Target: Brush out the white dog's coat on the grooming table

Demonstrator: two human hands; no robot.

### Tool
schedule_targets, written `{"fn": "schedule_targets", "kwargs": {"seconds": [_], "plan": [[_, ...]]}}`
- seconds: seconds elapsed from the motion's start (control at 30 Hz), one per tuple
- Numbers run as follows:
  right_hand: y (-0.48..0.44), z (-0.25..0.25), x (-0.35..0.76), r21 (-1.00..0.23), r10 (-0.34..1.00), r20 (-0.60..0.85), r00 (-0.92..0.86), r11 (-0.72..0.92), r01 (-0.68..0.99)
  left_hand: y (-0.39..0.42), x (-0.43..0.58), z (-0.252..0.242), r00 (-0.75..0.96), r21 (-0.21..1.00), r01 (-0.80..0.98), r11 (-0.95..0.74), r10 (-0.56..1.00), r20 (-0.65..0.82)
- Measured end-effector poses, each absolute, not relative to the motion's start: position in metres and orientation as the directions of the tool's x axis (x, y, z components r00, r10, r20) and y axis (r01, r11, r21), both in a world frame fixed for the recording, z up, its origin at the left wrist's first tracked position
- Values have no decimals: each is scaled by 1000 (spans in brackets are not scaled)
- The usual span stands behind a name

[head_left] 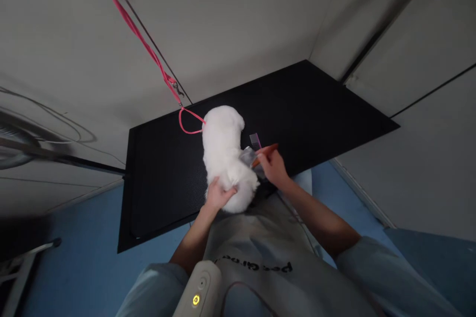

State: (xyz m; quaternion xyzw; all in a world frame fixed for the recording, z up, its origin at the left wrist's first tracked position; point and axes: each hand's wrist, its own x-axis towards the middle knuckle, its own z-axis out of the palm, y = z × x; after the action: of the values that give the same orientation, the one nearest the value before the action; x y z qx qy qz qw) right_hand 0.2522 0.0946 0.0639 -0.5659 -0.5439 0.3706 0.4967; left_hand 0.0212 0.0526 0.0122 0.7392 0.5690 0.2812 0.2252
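A white fluffy dog (pixel 222 138) is on the black grooming table, its near end close to my apron. My left hand (pixel 219 194) holds the dog at this near end, thumb spread over the fur and fingers along its side, partly hidden. In my right hand (pixel 274 168) is a slicker brush (pixel 267 151) with an orange-brown handle; its pale head is at the dog's right flank. Just beyond the brush, a metal comb (pixel 255 140) with a pinkish-purple edge lies on the table. A pink grooming loop (pixel 191 132) runs to the dog's far end.
The black table (pixel 312 104) stands against a pale wall. A pink strap (pixel 137 29) with a metal clip hangs from above left. Below me are a grey apron (pixel 256 247) and a pale device (pixel 201 282) with a yellow light. Cables and a hose (pixel 15 146) are at left.
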Motion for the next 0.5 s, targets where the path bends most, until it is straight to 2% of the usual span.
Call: {"fn": "schedule_targets", "kwargs": {"seconds": [0.07, 0.13, 0.2, 0.23, 0.33, 0.37, 0.47, 0.5], "plan": [[95, 67, 253, -960, 998, 62, -10, 63, 272, 54, 20, 10, 176, 686, 691, -227, 974, 145], [94, 69, 255, -951, 995, 55, 82, 27, 308, 54, 21, 7, 121, 707, 686, -169, 986, 118], [92, 70, 255, -947, 960, 133, 245, 49, 319, 54, 23, 5, 85, 727, 675, -128, 992, 96], [91, 71, 255, -946, 960, 157, 233, 78, 313, 54, 24, 4, 79, 737, 664, -122, 993, 92], [88, 72, 251, -953, 996, 82, -22, 85, 292, 54, 27, -1, 54, 767, 634, -101, 995, 87], [89, 74, 250, -950, 998, 57, -37, 66, 306, 54, 28, -2, 49, 776, 623, -98, 995, 87], [93, 80, 249, -935, 975, 144, 171, 78, 347, 53, 29, -5, 57, 803, 585, -114, 993, 99], [94, 83, 250, -930, 970, 177, 165, 110, 350, 53, 30, -5, 65, 809, 575, -122, 993, 103]]}}
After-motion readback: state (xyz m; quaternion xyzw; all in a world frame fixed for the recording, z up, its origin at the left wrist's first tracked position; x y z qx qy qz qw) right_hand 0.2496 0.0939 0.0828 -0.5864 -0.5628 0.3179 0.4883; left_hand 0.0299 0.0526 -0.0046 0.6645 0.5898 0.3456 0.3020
